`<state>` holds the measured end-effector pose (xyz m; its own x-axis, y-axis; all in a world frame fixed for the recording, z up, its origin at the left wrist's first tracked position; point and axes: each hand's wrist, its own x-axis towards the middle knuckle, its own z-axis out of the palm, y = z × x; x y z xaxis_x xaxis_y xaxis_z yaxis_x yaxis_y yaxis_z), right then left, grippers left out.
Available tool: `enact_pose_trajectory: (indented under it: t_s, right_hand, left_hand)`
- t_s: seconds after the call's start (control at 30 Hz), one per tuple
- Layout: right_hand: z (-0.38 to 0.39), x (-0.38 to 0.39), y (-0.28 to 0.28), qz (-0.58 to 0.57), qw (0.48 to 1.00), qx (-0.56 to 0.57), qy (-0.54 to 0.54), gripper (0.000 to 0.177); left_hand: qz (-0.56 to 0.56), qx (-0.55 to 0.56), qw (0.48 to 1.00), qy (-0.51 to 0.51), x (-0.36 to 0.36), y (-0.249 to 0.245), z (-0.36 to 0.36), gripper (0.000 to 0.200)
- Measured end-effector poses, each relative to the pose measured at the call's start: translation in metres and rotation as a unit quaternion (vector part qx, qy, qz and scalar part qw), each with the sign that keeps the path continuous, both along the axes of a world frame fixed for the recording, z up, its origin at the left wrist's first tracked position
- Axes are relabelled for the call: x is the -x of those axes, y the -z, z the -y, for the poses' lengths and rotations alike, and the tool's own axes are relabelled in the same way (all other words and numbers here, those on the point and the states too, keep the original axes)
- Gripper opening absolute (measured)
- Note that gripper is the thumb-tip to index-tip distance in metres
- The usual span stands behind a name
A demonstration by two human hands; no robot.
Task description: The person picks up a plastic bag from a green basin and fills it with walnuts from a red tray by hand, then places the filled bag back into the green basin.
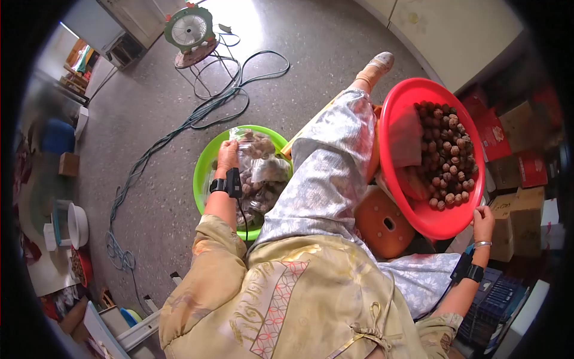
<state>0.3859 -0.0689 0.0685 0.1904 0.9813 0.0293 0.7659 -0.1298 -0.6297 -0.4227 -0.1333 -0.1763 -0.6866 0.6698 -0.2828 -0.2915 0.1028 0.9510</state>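
Note:
My left hand [227,157] is closed on the top of a clear plastic bag [254,145] with brown round things in it. The bag is over a green basin [201,179], where more filled clear bags [269,170] lie. On the right, a large red basin [433,224] holds many walnuts [451,152], with a thin clear plastic sheet or bag [406,143] over its left part. My right hand [482,221] is beside the basin's lower right rim, fingers pressed together; a small pale bit shows at the fingertips, too small to name.
An orange stool [382,221] stands beside my legs, under the red basin's left side. A green hose or cable [194,119] runs across the floor to a fan [189,29]. Cardboard boxes [526,206] are at the right, a white basin [78,225] at the left.

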Motion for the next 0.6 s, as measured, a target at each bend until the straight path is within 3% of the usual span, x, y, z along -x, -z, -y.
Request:
enact_pose_trajectory:
  t_s: [0.07, 0.17, 0.2, 0.23, 0.33, 0.4, 0.6]
  right_hand:
    - [-0.001, -0.010, 0.007, 0.006, 1.000, 0.008, 0.014, 0.003]
    - [-0.002, -0.017, 0.011, 0.017, 0.999, 0.027, 0.039, 0.003]
    - [-0.001, -0.016, 0.010, 0.020, 0.998, 0.035, 0.049, 0.002]
    - [0.000, -0.015, 0.011, 0.023, 0.998, 0.038, 0.051, 0.002]
    - [0.001, -0.013, 0.010, 0.041, 0.996, 0.039, 0.062, 0.002]
    - [0.002, -0.014, 0.012, 0.045, 0.996, 0.042, 0.056, 0.002]
    - [-0.001, -0.014, 0.019, 0.077, 0.995, 0.038, 0.056, 0.004]
  left_hand:
    - [0.067, -0.002, 0.997, 0.047, 0.001, 0.009, -0.008, 0.016]
    - [0.079, 0.042, 0.991, 0.103, 0.020, 0.057, -0.022, 0.013]
    - [0.000, 0.062, 0.992, 0.112, 0.015, 0.063, -0.023, 0.018]
    - [-0.138, 0.183, 0.959, 0.164, 0.021, 0.072, -0.029, 0.024]
    - [-0.185, 0.254, 0.938, 0.149, 0.018, 0.092, -0.037, 0.025]
    - [-0.269, 0.305, 0.910, 0.077, 0.014, 0.101, -0.037, 0.023]
    - [-0.238, 0.323, 0.916, -0.007, 0.022, 0.127, -0.032, 0.027]
